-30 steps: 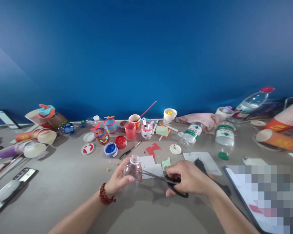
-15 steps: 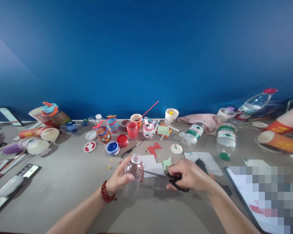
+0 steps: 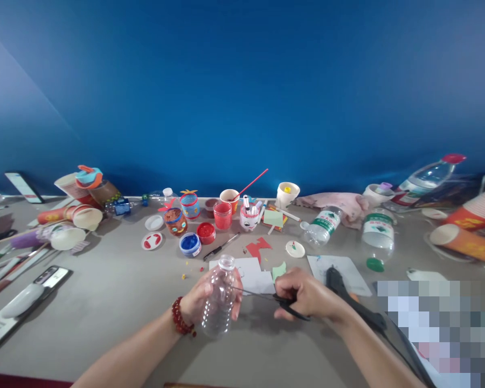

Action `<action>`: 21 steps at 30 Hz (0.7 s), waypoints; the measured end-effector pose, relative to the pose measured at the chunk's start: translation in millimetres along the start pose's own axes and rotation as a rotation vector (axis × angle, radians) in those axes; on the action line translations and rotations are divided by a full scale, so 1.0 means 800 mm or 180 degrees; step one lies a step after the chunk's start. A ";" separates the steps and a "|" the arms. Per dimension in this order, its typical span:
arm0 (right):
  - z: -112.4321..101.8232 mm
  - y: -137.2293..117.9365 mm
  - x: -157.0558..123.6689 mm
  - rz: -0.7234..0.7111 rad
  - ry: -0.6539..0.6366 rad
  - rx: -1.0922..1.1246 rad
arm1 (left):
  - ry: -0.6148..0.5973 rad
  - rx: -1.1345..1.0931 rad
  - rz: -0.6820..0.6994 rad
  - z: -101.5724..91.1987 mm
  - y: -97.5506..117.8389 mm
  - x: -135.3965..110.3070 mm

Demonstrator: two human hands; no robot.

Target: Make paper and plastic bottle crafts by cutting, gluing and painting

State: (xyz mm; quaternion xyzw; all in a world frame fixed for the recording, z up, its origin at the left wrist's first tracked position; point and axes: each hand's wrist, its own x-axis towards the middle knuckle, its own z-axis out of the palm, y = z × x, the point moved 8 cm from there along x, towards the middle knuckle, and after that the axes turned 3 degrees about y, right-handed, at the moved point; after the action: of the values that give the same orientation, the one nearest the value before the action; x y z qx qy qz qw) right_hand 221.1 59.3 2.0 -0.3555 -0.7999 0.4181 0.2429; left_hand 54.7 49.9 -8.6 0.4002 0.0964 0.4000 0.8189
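Observation:
My left hand (image 3: pixel 200 302), with a red bead bracelet at the wrist, is wrapped round a small clear plastic bottle (image 3: pixel 219 296) with no cap, held just above the grey table (image 3: pixel 105 302). My right hand (image 3: pixel 307 295) grips black-handled scissors (image 3: pixel 285 303). The thin blades reach left and meet the bottle's side. Under the blades lie white paper sheets (image 3: pixel 250 272) and a green paper scrap (image 3: pixel 279 269).
Behind the hands stand paint pots, blue (image 3: pixel 189 244) and red (image 3: pixel 206 233), decorated cups, markers and a red-handled brush. Two water bottles (image 3: pixel 378 237) lie at the right, paper cups at both sides. A black glue gun (image 3: pixel 339 283) lies by my right wrist, a phone (image 3: pixel 24 299) at the left.
The view has drifted slightly. The bottle has tipped more upright and come nearer in my left hand, and my right hand has brought the scissors closer, blades on its side.

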 end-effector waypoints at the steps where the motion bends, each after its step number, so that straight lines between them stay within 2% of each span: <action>1: 0.001 0.000 0.000 0.0047 -0.0026 0.0023 | -0.0015 -0.0029 -0.0006 -0.001 0.000 0.000; 7: 0.004 -0.004 -0.001 0.0295 -0.0170 0.0039 | -0.0104 -0.0088 -0.0061 -0.004 0.001 0.001; 17: 0.002 0.002 -0.006 0.0640 -0.0355 0.0009 | -0.0066 -0.0361 -0.0621 -0.006 -0.016 0.000; 21: 0.007 0.000 -0.002 0.0688 -0.0353 0.0186 | -0.0064 -0.0452 -0.0597 -0.007 -0.015 0.001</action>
State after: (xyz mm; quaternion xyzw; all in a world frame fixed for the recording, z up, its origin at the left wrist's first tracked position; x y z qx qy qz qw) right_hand 217.9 55.4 -1.5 -0.4088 -0.7565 0.4841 0.1620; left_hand 59.7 49.1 -20.8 0.3344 0.0966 0.3234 0.8799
